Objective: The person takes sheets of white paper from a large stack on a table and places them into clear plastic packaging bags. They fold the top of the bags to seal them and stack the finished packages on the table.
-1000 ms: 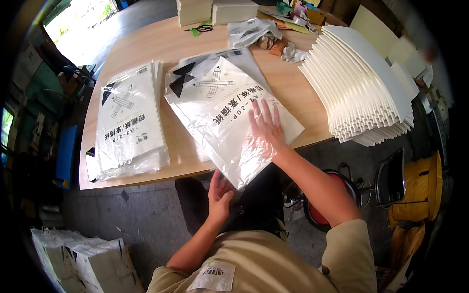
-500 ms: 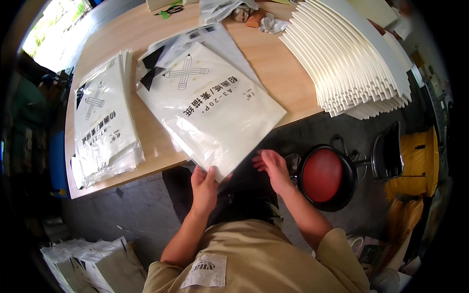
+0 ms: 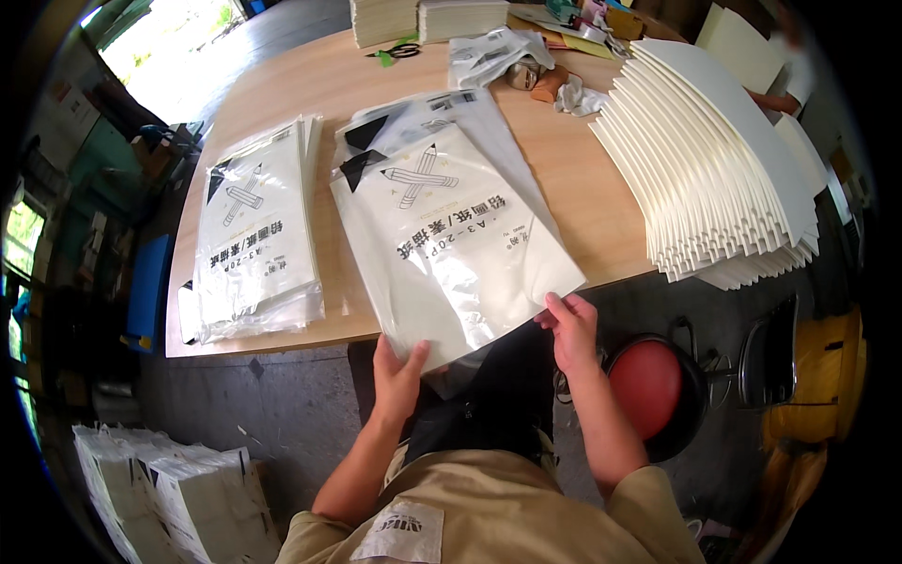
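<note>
A clear plastic bag packed with drawing paper, printed with crossed pencils, slants over the table's near edge. My left hand grips its lower-left corner, thumb on top and fingers underneath. At the lower-right corner my right hand pinches the edge between thumb and fingers. Beneath the pack's far end lie flat clear bags with dark printed corners. To the left rests a pile of similar filled packs, their plastic loose at the near end.
A tall fanned stack of cream paper stands at the table's right. Scissors, white paper stacks and a crumpled cloth are farther back. A red-seated stool is at my right; wrapped bundles stand on the floor left.
My right hand has come up to the pack's right corner and closed on it. My left hand still holds the other corner. The whole view has shifted.
</note>
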Motion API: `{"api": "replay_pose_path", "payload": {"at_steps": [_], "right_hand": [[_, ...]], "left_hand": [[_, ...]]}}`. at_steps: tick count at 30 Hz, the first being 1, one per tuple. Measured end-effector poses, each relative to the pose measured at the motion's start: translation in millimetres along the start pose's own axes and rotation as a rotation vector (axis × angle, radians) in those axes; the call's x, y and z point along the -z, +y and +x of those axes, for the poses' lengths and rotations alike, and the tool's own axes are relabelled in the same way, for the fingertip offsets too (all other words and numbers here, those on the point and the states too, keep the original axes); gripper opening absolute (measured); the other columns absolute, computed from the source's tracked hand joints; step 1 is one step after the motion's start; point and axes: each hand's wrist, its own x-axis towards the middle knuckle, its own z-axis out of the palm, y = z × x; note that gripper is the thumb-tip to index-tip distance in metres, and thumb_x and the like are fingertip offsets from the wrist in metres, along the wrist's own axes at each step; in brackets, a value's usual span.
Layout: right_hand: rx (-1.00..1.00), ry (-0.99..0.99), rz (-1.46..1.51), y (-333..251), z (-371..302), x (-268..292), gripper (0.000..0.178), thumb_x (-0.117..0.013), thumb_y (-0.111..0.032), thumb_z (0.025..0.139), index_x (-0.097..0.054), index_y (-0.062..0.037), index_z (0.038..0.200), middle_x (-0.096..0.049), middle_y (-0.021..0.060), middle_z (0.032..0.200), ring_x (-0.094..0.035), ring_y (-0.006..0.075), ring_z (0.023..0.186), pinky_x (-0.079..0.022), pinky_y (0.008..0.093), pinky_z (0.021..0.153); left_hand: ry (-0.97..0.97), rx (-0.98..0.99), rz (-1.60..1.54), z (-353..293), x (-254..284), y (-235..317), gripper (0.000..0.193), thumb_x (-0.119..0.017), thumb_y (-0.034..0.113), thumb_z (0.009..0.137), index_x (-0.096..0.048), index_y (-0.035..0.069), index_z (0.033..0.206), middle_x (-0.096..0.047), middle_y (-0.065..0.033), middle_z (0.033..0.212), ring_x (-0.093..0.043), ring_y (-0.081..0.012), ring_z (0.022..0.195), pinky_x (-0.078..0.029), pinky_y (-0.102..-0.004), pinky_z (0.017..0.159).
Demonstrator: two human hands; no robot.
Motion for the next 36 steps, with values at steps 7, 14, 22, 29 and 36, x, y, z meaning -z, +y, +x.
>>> {"api": "replay_pose_path", "payload": {"at_steps": [7, 14, 22, 29, 36], "right_hand": [[0.14, -0.051, -0.08, -8, -50, 3, 0.017, -0.067, -0.013, 0.096, -0.069, 0.0033, 0.093, -0.071, 0.0088, 0.082, -0.062, 0.0138, 0.065, -0.047, 0.0257, 0.065], [-0.049, -0.052, -0.113, 32, -43, 31, 0.02, -0.068, -0.017, 0.096, -0.069, 0.0003, 0.085, -0.072, 0.011, 0.078, -0.06, 0.0114, 0.063, -0.045, 0.0235, 0.061], [0.053, -0.104, -0.075, -29, -28, -6, 0.018, -0.064, -0.014, 0.096, -0.066, -0.0007, 0.084, -0.068, 0.0098, 0.075, -0.058, 0.0124, 0.063, -0.044, 0.0242, 0.059], [0.327, -0.214, -0.045, -115, -5, -55, 0.017, -0.066, -0.013, 0.094, -0.067, 0.0003, 0.083, -0.066, 0.0078, 0.073, -0.056, 0.0126, 0.063, -0.044, 0.0265, 0.061], [-0.026, -0.149, -0.074, 0, -40, 3, 0.015, -0.067, -0.01, 0.092, -0.071, 0.0021, 0.084, -0.069, 0.0085, 0.075, -0.061, 0.0125, 0.067, -0.047, 0.0259, 0.065]], "left_hand": [[-0.026, 0.054, -0.253, -23, 27, 18, 0.035, -0.055, 0.015, 0.103, -0.048, -0.002, 0.133, -0.066, -0.0157, 0.119, -0.071, -0.0254, 0.096, -0.065, -0.0392, 0.072], [0.06, 0.096, 0.018, -41, 41, -6, 0.028, -0.053, 0.013, 0.104, -0.057, -0.006, 0.124, -0.069, -0.0139, 0.108, -0.071, -0.0229, 0.094, -0.062, -0.0363, 0.081], [-0.088, 0.006, 0.033, -16, 49, 55, 0.027, -0.053, 0.016, 0.105, -0.062, -0.008, 0.113, -0.07, -0.0138, 0.087, -0.07, -0.0202, 0.078, -0.059, -0.0312, 0.072], [-0.099, -0.182, -0.088, 7, 37, 118, 0.025, -0.053, 0.018, 0.105, -0.062, -0.005, 0.096, -0.067, -0.0152, 0.075, -0.065, -0.0203, 0.063, -0.055, -0.0309, 0.061], [-0.096, 0.327, -0.112, -38, 87, 2, 0.02, -0.055, 0.015, 0.104, -0.065, -0.002, 0.106, -0.073, -0.018, 0.093, -0.073, -0.0262, 0.08, -0.061, -0.0378, 0.076]]}}
